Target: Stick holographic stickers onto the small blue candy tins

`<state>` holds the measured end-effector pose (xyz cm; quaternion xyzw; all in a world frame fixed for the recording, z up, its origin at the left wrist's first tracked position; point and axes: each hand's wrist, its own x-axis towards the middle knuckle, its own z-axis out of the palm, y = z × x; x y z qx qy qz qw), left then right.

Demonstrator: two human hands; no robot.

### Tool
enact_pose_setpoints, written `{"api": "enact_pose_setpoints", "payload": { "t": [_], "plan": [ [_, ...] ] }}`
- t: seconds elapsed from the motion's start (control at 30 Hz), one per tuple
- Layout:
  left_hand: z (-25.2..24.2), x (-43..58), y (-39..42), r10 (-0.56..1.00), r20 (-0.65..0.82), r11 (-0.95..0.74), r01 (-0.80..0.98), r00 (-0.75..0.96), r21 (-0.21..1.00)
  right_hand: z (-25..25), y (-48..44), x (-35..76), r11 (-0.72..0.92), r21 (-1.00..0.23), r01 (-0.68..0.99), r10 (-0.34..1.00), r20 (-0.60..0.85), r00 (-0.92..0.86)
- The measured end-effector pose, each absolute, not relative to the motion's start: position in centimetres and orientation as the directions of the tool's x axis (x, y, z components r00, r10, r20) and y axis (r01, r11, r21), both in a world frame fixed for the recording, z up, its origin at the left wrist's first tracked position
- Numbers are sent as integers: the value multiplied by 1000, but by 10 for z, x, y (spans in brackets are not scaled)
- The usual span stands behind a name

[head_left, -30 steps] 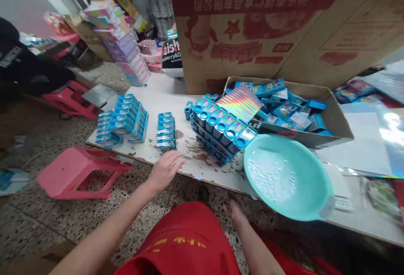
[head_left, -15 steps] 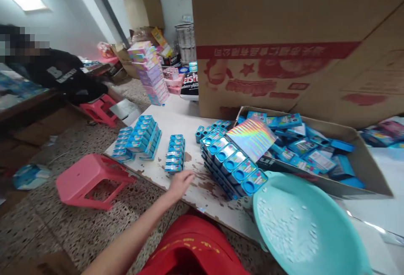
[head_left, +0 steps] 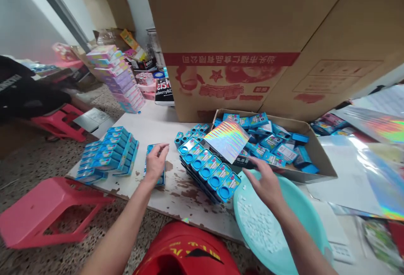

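Observation:
My left hand (head_left: 155, 163) is over a short row of small blue boxes (head_left: 160, 179) on the white table. Its thumb and fingers are drawn together, and anything between them is too small or hidden to make out. Above the turquoise basin (head_left: 303, 201) reaches my right hand (head_left: 265, 182), fingers apart and nothing visible in them. Small white pieces (head_left: 260, 226) lie in the basin. Between the hands stand stacked blue trays of printed cases (head_left: 210, 169) with round openings. A shiny rainbow sheet (head_left: 227, 140) rests against them and the carton of blue boxes (head_left: 320, 163).
Stacked blue boxes (head_left: 110, 153) stand on the table's left side, with a tall pile of pastel boxes (head_left: 121, 79) behind. A large cardboard box (head_left: 221, 18) rises at the back. A red stool (head_left: 47, 212) is at left; a person in black (head_left: 19, 85) sits beyond.
My right hand has come into view over the basin. My left hand has moved from beside the row of blue boxes to over it. The view has turned right.

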<state>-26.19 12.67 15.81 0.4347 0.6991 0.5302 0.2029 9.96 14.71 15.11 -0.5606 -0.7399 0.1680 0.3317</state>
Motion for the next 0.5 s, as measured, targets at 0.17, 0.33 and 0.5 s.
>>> {"api": "enact_pose_setpoints", "payload": {
  "t": [0.17, 0.33, 0.5],
  "plan": [
    [133, -301, 58, 783, 15, 211, 289, -622, 934, 115, 225, 38, 521, -216, 826, 834, 335, -438],
    [116, -334, -25, 631, -93, 346, 172, -770, 923, 115, 226, 16, 478, -81, 875, 877, 104, -470],
    [100, -339, -81, 550, -157, 405, 97, -820, 909, 164, 235, 47, 64, -135, 989, 980, 197, -36]
  ]
}}
